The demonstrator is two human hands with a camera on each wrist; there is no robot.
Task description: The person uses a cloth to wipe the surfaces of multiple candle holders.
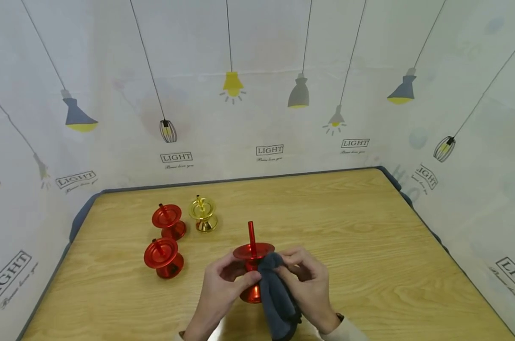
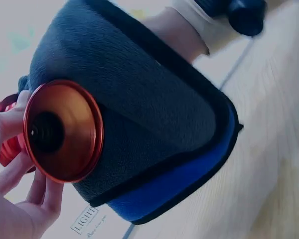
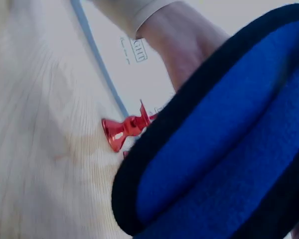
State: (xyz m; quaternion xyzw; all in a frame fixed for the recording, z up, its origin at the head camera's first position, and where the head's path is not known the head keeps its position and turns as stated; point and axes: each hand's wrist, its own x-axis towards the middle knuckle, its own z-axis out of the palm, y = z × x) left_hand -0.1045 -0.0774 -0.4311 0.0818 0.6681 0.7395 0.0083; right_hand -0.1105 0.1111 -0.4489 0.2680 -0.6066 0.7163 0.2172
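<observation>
A red metal candle holder (image 1: 252,292) with a dish and an upright stem is held in my left hand (image 1: 220,283), fingers and thumb around its waist. Its hollow base (image 2: 79,124) faces the left wrist camera. My right hand (image 1: 309,284) pinches a folded grey-blue cloth (image 1: 279,303) against the holder's right side, just under the dish. In the right wrist view the cloth's bright blue side (image 3: 214,144) hides most of the right hand and the held piece. The cloth hangs down below both hands.
To the left on the wooden table (image 1: 389,246) stand two more red candle holders, one behind (image 1: 167,217) and one nearer (image 1: 162,255). A gold candle holder (image 1: 203,213) stands beside them. A printed white curtain (image 1: 266,118) encloses the table's back and sides.
</observation>
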